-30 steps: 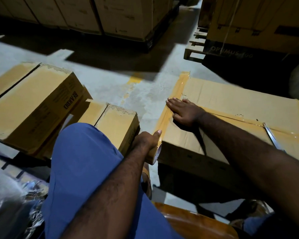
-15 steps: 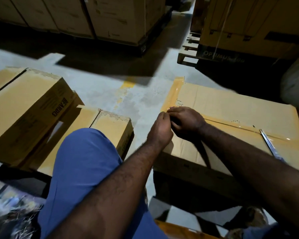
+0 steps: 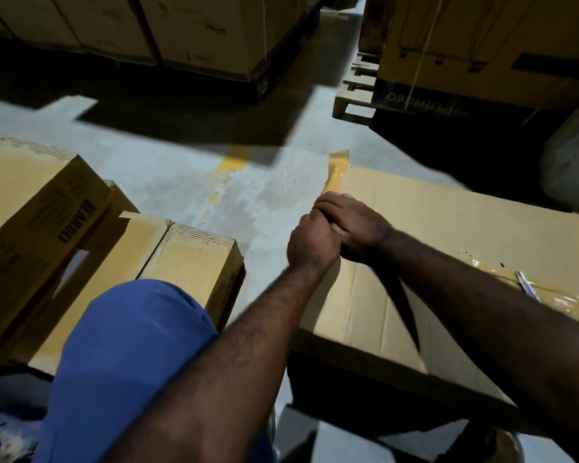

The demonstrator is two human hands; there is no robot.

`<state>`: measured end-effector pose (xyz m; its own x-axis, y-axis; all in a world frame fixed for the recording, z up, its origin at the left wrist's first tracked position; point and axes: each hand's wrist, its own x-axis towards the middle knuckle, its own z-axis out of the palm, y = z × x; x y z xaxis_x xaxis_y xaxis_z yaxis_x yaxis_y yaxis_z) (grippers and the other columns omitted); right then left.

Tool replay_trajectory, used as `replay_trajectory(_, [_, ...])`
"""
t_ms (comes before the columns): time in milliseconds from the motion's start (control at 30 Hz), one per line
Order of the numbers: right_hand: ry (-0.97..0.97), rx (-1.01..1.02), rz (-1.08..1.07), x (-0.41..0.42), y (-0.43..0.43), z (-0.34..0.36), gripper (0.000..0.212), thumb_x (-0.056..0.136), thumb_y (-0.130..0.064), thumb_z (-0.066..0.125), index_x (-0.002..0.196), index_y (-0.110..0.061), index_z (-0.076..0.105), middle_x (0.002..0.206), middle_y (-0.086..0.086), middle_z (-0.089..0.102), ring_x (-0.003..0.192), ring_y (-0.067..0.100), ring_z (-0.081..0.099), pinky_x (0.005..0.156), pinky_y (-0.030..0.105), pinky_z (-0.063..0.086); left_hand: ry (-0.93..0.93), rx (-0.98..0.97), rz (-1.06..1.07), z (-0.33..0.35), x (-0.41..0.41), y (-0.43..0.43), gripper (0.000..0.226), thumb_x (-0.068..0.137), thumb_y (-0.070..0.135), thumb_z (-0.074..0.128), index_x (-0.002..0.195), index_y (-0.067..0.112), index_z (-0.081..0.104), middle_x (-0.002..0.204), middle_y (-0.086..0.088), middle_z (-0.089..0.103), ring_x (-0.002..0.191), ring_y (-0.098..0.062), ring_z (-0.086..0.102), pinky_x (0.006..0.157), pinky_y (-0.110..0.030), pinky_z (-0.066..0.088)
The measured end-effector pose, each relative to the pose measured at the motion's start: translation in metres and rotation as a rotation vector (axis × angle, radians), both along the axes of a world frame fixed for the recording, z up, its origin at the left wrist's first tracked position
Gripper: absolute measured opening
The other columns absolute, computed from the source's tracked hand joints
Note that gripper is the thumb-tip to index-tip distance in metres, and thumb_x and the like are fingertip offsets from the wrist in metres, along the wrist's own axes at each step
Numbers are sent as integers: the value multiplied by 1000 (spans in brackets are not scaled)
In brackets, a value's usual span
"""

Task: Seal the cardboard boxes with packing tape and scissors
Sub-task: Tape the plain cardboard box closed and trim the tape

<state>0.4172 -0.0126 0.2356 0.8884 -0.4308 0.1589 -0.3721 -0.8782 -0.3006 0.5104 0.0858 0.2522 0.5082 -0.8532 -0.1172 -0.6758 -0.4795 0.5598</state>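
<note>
Head view: taping step on the big box [image 3: 448,235], probably finishing a strip. Tape strip [image 3: 336,175] runs along its left edge. Right hand [image 3: 351,222] curls onto the strip and looks to pinch it. Left hand [image 3: 311,242] is a fist touching the right, contents hidden, cannot tell. Next likely a cut, needing the scissors [image 3: 528,289], on the box top, half under the right forearm. Roll unseen. Smaller boxes [image 3: 191,259] left, blue knee [image 3: 131,345] near.
</note>
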Motion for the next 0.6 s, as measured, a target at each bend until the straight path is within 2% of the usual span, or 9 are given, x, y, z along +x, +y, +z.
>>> replay_trajectory(100, [49,37,-39,11,-23,7,47,86,-29,40,120,-11,67,120,7,66,111,27,57,95,43,46,29,50,45,7,6,-22,35,98,21,42,124,8,62,121,-15,64,112,-36,62,82,-37,49])
replay_trajectory(233, [130,-74,-157,26,-64,21,59,90,-43,30,126,-16,69,129,6,65,124,28,55,101,44,46,90,48,40,15,16,-54,33,100,23,44,119,5,63,125,-19,63,115,-38,61,83,-36,49])
replay_trajectory(367, [264,-46,-342,33,-98,18,44,102,-38,39,139,-22,55,137,9,56,130,30,48,104,45,42,152,-22,-31,14,19,-89,26,96,12,48,115,3,62,118,-19,66,108,-36,63,74,-31,43])
replay_trajectory(433, [313,-15,-352,34,-102,17,46,101,-33,43,146,-28,48,142,8,53,129,34,49,104,47,42,192,-51,-32,13,19,-104,26,96,9,47,114,1,64,115,-19,68,106,-35,64,73,-32,43])
replay_trajectory(567, [258,49,-400,33,-114,12,41,98,-32,46,138,-32,53,138,3,61,124,34,49,103,48,41,223,-49,55,8,24,-135,31,101,22,46,119,6,66,108,-12,66,108,-33,65,65,-27,43])
replay_trajectory(600, [241,93,-424,33,-118,11,39,100,-34,44,137,-30,55,138,4,62,124,34,50,103,47,41,240,-41,45,7,27,-142,32,101,24,47,121,5,65,112,-13,67,109,-33,64,67,-27,42])
